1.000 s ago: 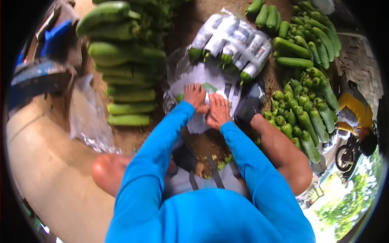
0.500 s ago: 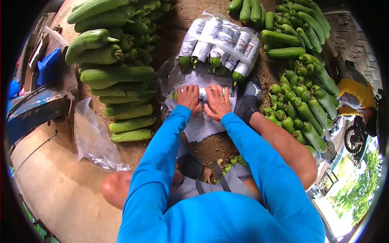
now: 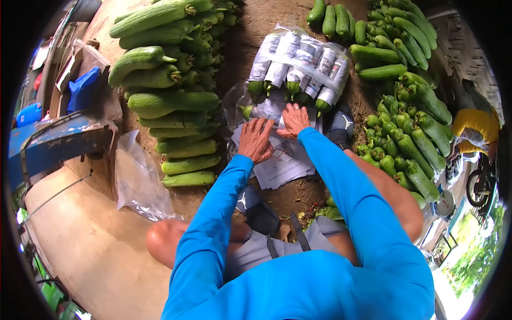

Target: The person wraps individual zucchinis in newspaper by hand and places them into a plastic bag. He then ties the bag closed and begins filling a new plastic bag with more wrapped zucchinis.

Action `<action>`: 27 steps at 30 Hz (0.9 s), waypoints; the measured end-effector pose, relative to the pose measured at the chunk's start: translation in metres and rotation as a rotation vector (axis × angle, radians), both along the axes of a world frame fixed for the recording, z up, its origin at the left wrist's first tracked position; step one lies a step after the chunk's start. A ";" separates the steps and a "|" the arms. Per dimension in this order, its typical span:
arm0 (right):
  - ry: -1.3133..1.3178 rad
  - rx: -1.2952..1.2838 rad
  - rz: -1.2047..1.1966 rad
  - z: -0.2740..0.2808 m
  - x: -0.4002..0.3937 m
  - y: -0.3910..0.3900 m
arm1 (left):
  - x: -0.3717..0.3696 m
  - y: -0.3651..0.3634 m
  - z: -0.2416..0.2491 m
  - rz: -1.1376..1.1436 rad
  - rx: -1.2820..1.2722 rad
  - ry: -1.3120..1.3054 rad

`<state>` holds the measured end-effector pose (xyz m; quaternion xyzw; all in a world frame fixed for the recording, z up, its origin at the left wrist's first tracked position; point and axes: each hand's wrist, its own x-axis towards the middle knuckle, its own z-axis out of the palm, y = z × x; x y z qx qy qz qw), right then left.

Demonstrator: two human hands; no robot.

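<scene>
A green gourd in newspaper wrap lies crosswise on the ground, its bare end at the left. My right hand rests on the right part of this wrapped gourd, fingers extended. Closer to me, my left hand lies flat with spread fingers, just below the roll and over the loose paper sheets. Directly beyond the roll, a clear plastic bag holds several newspaper-wrapped gourds side by side, green ends toward me.
A tall stack of green gourds stands at left, with an empty clear plastic bag beside it. More gourds are piled at right. My shoe is beside the bundle. A blue bench stands far left.
The wrapped gourd has shifted away from me, closer to the bagged bundle. My left hand has come off the roll and flattened out; my right hand stays on it. The view has shifted slightly.
</scene>
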<state>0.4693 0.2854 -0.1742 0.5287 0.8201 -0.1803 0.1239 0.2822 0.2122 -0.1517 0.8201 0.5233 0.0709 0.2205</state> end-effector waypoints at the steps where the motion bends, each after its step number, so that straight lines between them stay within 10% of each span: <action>1: 0.032 -0.189 -0.019 0.005 -0.001 0.003 | -0.004 -0.004 0.001 0.005 -0.012 0.051; 3: 0.050 -0.380 -0.022 0.013 0.001 0.008 | -0.010 -0.009 0.014 -0.004 0.002 0.061; 6: 0.836 -1.374 -0.499 0.027 0.005 -0.002 | -0.018 -0.014 0.038 -0.027 0.081 0.054; 11: 0.881 -2.341 -0.621 0.101 0.010 0.006 | -0.014 -0.001 0.087 0.026 0.297 -0.209; 17: 1.092 -2.383 -0.682 0.152 0.017 0.013 | -0.009 0.018 0.105 -0.013 0.399 -0.378; 21: 0.893 -1.905 -0.690 0.153 0.010 0.046 | -0.007 0.013 0.100 0.231 0.155 -0.635; 23: 1.030 -1.295 -0.331 0.104 0.021 0.080 | -0.006 0.007 0.085 0.498 -0.064 -0.759; 25: 0.357 -0.455 0.250 0.094 -0.002 0.144 | -0.011 0.016 0.076 0.619 -0.137 -0.778; 27: 0.518 0.259 0.186 0.057 -0.006 0.162 | -0.018 0.032 0.064 0.628 -0.163 -0.716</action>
